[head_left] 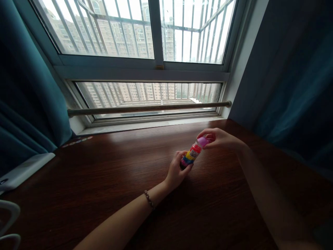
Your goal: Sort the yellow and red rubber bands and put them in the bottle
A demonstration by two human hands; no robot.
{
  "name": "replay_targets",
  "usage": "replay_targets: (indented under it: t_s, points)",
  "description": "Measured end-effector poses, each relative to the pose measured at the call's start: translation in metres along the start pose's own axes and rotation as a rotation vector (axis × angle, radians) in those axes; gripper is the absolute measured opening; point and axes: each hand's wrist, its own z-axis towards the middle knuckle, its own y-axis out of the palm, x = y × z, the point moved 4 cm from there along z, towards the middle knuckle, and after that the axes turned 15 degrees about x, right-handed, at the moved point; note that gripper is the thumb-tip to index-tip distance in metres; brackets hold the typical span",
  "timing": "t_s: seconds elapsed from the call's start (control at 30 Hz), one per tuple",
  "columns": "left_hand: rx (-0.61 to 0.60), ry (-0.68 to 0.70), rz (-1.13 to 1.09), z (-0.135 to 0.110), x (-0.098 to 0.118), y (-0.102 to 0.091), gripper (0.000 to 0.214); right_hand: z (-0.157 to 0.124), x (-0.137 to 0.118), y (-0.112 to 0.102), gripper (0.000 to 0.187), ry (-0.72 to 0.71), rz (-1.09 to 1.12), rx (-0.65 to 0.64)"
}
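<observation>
A small clear bottle [191, 155] with bands of coloured contents and a printed label is held tilted just above the dark wooden table [109, 180]. My left hand [176, 171] is wrapped round its lower end. My right hand [220, 138] pinches the pink cap [202, 141] at its upper end with thumb and fingertips. A bead bracelet [149, 199] circles my left wrist.
A wooden rail [145, 108] runs across the barred window [145, 52] behind the table. Teal curtains [23, 104] hang at both sides. A white flat object [23, 170] lies at the table's left edge, with a white curved thing [7, 222] near the bottom left corner.
</observation>
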Motion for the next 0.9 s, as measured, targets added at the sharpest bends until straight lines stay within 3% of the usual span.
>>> replay_targets:
  t_s: [0.23, 0.5, 0.63, 0.8, 0.9]
  points:
    - [0.013, 0.04, 0.078, 0.001, 0.005, -0.002, 0.033, -0.001, 0.006, 0.002, 0.049, -0.042, 0.011, -0.042]
    - [0.02, 0.06, 0.138, 0.0, 0.006, -0.004, 0.034, -0.003, 0.004, 0.0, 0.045, -0.144, -0.05, -0.003]
    - [0.04, 0.088, 0.2, 0.0, 0.005, -0.005, 0.037, -0.004, 0.008, -0.001, 0.046, -0.096, -0.114, -0.009]
    - [0.049, 0.13, 0.24, 0.0, 0.004, -0.005, 0.038, -0.001, 0.021, 0.004, 0.048, 0.103, -0.168, 0.051]
    - [0.051, 0.14, 0.239, 0.0, 0.004, -0.005, 0.038, 0.0, 0.026, 0.01, 0.05, 0.152, -0.162, 0.07]
